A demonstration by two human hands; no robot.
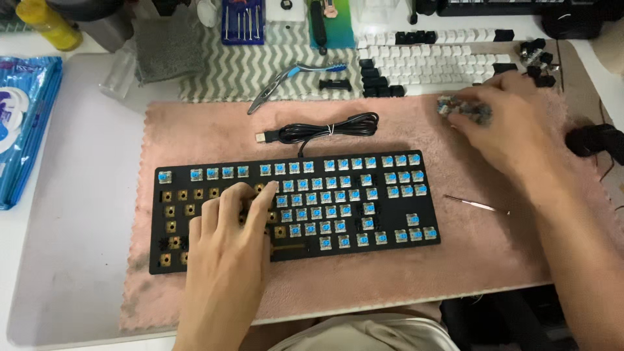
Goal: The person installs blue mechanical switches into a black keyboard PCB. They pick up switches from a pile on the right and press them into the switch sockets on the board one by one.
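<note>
Left hand (224,244): flat, fingers loosely spread, pressing on the left part of the keyboard; holds nothing.
Right hand (513,127): fingers curled down over a small heap of switches (463,109) on the towel's upper right; exact grip cannot be told.
Keyboard (364,195): black, keycaps removed, blue switches across centre and right, empty sockets at left.
Towel (390,273): pink, beneath keyboard.
Cable (325,130): coiled just above keyboard.
Metal pick (474,205): right of keyboard.
Keycaps (429,62): white and black, above towel.

left hand (224,260) bare | right hand (513,127) bare, blurred | sleeves: none seen | lap: perhaps beige cloth
</note>
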